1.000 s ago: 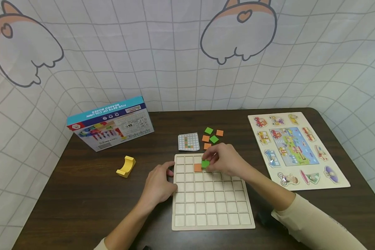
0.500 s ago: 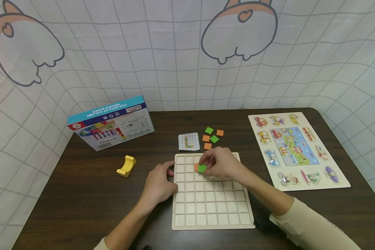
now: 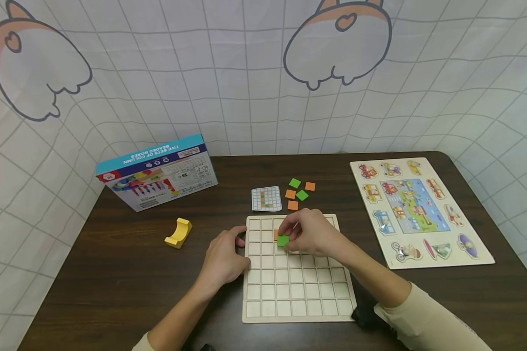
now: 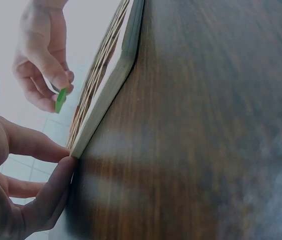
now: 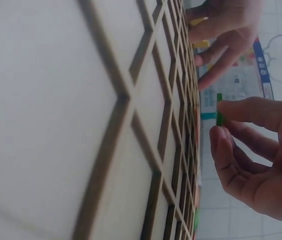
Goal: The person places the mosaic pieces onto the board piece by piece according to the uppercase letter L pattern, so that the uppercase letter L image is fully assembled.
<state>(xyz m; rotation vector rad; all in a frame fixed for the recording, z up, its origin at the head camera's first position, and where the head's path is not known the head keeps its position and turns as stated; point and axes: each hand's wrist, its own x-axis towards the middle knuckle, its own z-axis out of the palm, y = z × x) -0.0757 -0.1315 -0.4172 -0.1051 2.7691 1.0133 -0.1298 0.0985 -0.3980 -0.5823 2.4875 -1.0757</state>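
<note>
My right hand point(image 3: 312, 233) pinches a green square tile point(image 3: 283, 241) between thumb and fingers, over the upper part of the wooden grid board point(image 3: 294, 292). The right wrist view shows the green tile point(image 5: 219, 109) on edge, with a gap between it and the board. Partly covered by the hand and tile, an orange tile point(image 3: 275, 234) sits in one of the board's squares. My left hand point(image 3: 224, 257) rests at the board's left edge, its thumb and index finger spread along it. In the left wrist view, fingertips point(image 4: 67, 161) of that hand touch the board's rim.
Several loose green and orange tiles point(image 3: 302, 195) lie behind the board, beside a printed pattern card point(image 3: 266, 199). A yellow curved block point(image 3: 178, 233) and a blue-topped box point(image 3: 162, 173) stand on the left. To the right lies a picture puzzle board point(image 3: 421, 214).
My right hand has moved slightly left and toward me with the green tile, which now overlaps the orange tile's near-right corner in the head view. The left hand stays put.
</note>
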